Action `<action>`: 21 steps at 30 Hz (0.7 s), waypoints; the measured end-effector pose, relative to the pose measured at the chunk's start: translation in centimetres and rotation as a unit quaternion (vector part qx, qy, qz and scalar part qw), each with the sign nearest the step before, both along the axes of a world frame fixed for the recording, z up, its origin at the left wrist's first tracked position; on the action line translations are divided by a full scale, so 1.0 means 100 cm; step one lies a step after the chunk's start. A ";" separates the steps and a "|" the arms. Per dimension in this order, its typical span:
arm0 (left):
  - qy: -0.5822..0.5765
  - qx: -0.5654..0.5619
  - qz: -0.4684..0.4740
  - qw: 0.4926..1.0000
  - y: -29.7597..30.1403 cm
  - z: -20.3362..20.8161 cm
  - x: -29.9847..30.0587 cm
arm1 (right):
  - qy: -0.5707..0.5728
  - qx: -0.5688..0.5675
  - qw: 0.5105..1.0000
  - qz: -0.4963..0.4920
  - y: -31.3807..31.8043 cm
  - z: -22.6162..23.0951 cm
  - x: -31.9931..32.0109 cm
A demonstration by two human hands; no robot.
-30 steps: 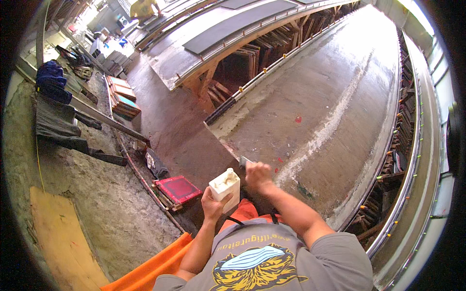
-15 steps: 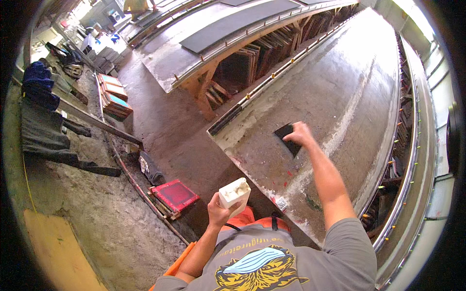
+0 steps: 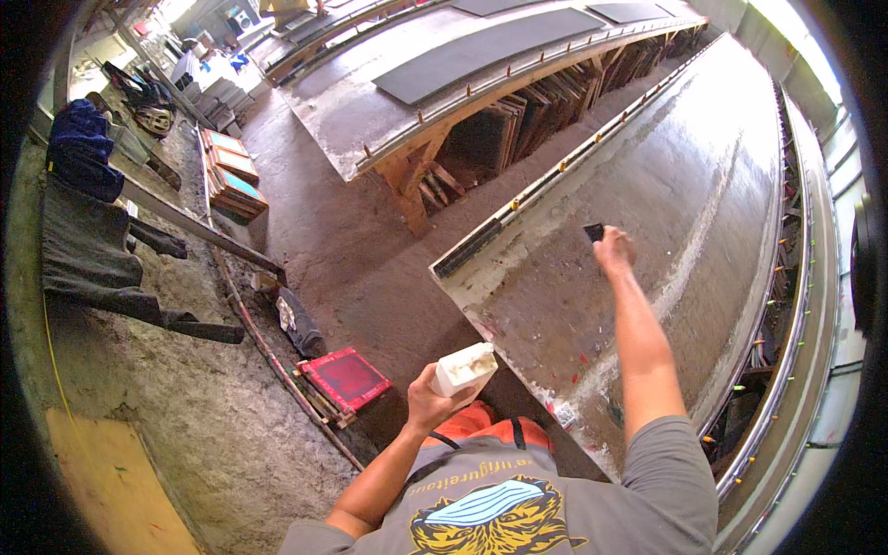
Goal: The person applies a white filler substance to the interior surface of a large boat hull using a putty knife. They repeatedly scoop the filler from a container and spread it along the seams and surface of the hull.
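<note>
- As it stretches away ahead and to the right, the long surface (image 3: 666, 231) carries a pale streak (image 3: 712, 217) along its length and a few red specks near its closest end.
- Beyond a strip of floor (image 3: 356, 250) on the left lies a second surface (image 3: 356, 134), with upright frames (image 3: 518, 125) packed below it.
- On that second surface, a long dark sheet (image 3: 481, 60) lies flat.
- To the left, dark clothes (image 3: 92, 250) hang over a rail (image 3: 199, 222).
- Low on the left, near the person, sits a red frame (image 3: 347, 379) with a dark red middle.
- Just off the long surface's near edge, in front of the person's body, the white container (image 3: 465, 368) is held tilted, its beige-marked top showing.
- Around its side, the left grip (image 3: 430, 400) is wrapped, fingers and thumb pressing the container.
- Over the long surface, at the end of an outstretched arm, the right grip (image 3: 614, 251) pinches a dark piece.
- That dark piece (image 3: 593, 233) juts out left of the fingers; whether it touches the surface, I cannot tell.
</note>
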State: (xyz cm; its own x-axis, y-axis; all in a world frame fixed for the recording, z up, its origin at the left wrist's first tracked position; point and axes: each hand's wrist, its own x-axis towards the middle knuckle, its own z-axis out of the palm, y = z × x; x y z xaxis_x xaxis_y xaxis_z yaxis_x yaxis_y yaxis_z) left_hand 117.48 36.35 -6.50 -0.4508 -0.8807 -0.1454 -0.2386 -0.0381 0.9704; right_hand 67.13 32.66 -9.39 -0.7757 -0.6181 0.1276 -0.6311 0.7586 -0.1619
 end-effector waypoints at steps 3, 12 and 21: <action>-0.013 0.002 -0.001 1.000 -0.003 0.002 0.001 | 0.007 0.028 0.999 0.043 -0.019 -0.025 0.068; -0.023 0.028 0.002 0.999 -0.026 0.015 0.012 | 0.264 -0.053 0.936 0.228 0.009 -0.058 0.168; -0.002 0.016 0.042 0.999 -0.030 -0.019 0.031 | 0.214 0.039 0.943 0.252 0.034 -0.052 0.260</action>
